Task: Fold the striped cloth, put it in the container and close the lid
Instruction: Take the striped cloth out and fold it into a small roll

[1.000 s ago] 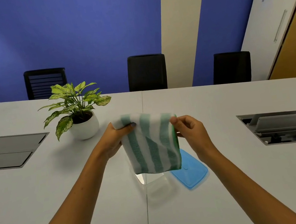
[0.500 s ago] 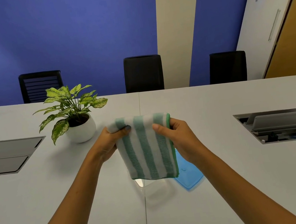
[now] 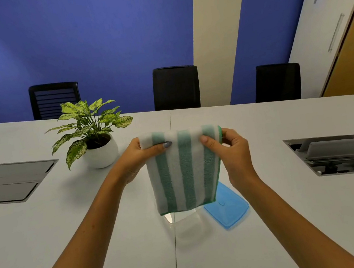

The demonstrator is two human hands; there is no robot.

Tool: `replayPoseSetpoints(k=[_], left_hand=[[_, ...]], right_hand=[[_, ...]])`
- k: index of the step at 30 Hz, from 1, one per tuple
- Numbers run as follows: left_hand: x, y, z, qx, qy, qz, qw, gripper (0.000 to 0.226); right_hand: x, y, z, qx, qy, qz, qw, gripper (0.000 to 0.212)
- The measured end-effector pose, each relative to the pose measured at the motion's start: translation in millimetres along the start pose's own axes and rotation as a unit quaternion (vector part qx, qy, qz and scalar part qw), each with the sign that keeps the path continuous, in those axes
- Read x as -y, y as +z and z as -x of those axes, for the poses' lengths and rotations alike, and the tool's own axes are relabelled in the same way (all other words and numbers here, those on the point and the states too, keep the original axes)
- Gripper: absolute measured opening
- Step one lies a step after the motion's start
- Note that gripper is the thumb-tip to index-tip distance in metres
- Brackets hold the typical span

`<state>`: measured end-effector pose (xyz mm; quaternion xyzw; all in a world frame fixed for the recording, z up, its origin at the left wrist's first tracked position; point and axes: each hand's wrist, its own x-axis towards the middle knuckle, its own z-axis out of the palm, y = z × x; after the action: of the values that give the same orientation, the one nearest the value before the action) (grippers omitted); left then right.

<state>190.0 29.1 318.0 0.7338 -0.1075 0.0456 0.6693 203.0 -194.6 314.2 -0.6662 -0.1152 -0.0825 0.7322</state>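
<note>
Left hand (image 3: 139,157) and right hand (image 3: 226,146) pinching top corners of folded striped cloth (image 3: 183,170), hanging above clear container (image 3: 185,219) on table (image 3: 300,218), blue lid (image 3: 228,208) at container's 3 o'clock, potted plant (image 3: 92,133) at 10 o'clock.

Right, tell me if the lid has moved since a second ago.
No. The lid lies flat on the table, just as far right of the table seam as before, beside the container.

Striped cloth (image 3: 183,170) hides most of the container (image 3: 186,222) — lid (image 3: 228,209) partly covered.
</note>
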Motion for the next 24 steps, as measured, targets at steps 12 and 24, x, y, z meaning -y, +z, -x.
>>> replayPoseSetpoints(k=[12,24], left_hand=[[-11.4,16.7,-0.6,-0.01,-0.041,0.088,0.995,0.028],[0.4,18.3,-3.7,-0.083,-0.169,0.102,0.977,0.034]], right_hand=[[6.8,-10.4,-14.6,0.018,-0.02,-0.055,0.998,0.038],[-40.9,-30.7,7.9,0.291,0.212,-0.01,0.933,0.059]])
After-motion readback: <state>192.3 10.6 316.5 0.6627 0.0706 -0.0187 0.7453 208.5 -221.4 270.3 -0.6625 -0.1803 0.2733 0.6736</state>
